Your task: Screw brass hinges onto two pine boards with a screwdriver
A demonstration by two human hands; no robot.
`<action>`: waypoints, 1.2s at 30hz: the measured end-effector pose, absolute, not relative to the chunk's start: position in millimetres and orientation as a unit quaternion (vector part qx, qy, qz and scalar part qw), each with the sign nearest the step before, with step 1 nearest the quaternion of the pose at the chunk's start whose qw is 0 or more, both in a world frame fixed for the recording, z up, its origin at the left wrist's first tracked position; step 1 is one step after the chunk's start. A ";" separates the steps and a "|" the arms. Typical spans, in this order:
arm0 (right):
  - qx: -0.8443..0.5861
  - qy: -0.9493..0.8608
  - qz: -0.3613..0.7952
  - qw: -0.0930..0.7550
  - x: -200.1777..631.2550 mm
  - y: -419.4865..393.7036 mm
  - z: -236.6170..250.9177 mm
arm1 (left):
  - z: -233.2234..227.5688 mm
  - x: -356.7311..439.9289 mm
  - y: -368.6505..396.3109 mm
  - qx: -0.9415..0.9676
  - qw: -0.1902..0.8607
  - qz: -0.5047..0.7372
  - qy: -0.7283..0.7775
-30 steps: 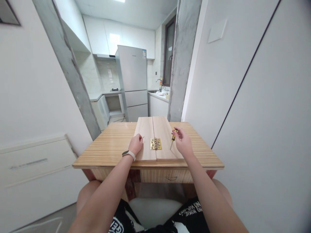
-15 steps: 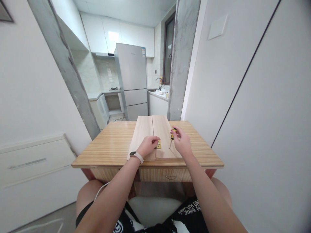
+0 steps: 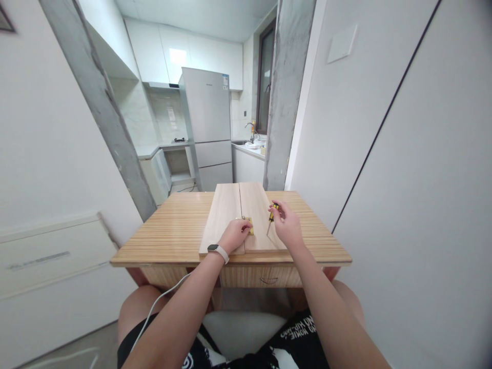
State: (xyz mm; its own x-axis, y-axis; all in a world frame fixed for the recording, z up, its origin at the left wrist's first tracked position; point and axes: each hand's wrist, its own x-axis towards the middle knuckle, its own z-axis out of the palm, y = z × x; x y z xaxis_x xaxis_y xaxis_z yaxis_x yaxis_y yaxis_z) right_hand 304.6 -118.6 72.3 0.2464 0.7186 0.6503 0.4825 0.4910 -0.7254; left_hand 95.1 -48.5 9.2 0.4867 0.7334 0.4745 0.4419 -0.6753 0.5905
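Observation:
Two pale wooden boards (image 3: pixel 222 218) lie side by side on the wooden table (image 3: pixel 172 230), joined by a brass hinge (image 3: pixel 251 225) across their seam. My left hand (image 3: pixel 235 234), a watch on its wrist, covers most of the hinge with its fingertips pinched together on it. The small screw it held earlier is hidden under the fingers. My right hand (image 3: pixel 289 228) is just right of the hinge and holds a small yellow-and-black screwdriver (image 3: pixel 271 216) upright, tip down on the right board.
The table has a drawer (image 3: pixel 268 281) under its front edge, and I sit close against it. A white cable (image 3: pixel 161 300) runs over my left thigh. A white wall stands close on the right and a low white cabinet (image 3: pixel 49 261) on the left. A fridge (image 3: pixel 203 128) is beyond.
My left hand moved right from the left board onto the hinge, carrying the small screw. My right hand with the screwdriver barely moved.

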 end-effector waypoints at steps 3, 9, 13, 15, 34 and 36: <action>-0.492 -0.609 0.096 0.615 303.6 -119.1 73.4 | 9.1 97.7 -52.4 0.835 0.194 0.375 0.352; -0.488 -0.612 0.099 0.615 301.7 -120.2 74.9 | 7.9 99.3 -56.8 0.817 0.216 0.392 0.362; -0.474 -0.609 0.134 0.622 301.9 -117.1 71.9 | 5.2 97.8 -56.7 0.817 0.221 0.395 0.356; -0.466 -0.612 0.155 0.620 303.8 -114.5 70.0 | 4.4 97.3 -56.8 0.822 0.209 0.397 0.350; -0.392 -0.609 0.224 0.653 276.5 -90.0 91.4 | -6.5 99.2 -51.3 0.795 0.243 0.427 0.356; -0.390 -0.610 0.225 0.652 273.5 -88.8 91.6 | -5.9 99.1 -51.8 0.796 0.242 0.426 0.357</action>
